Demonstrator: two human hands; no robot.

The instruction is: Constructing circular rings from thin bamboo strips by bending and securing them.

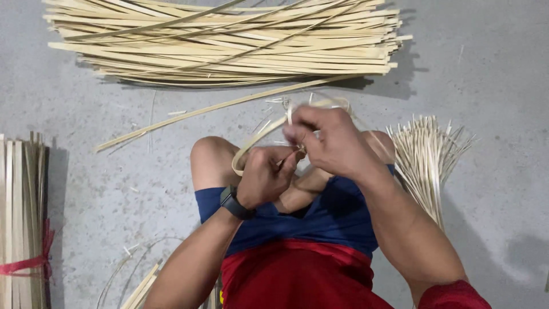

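A thin, pale strip (251, 150) is bent into a loop. It sits in front of the person's knees, just above the lap, and both hands are on it.

The left hand (264, 176) is curled into a loose fist. Its thumb and fingers pinch the strip where the loop comes round. A dark watch (234, 202) is on that wrist.

The right hand (326, 137) is a bit higher and touches the left hand. Its fingers are pressed together and pinch the top end of the strip, which sticks up a little above the fingers. The fingertips are blurry, so the exact grip is hard to see.

The person sits cross-legged on a grey floor (492, 86), in blue shorts (337, 220) and a red shirt (297, 277).

A big pile of long flat strips (229, 40) lies across the floor at the top, well apart from the hands. One long single strip (217, 107) lies slanted between the pile and the knees.

A bunch of thin sticks (426, 154) fans out just beside the right arm.

At the left edge there is a bundle of flat strips (22, 217), tied with a red band (28, 264). A few more strips (140, 286) lie near the left elbow at the bottom.
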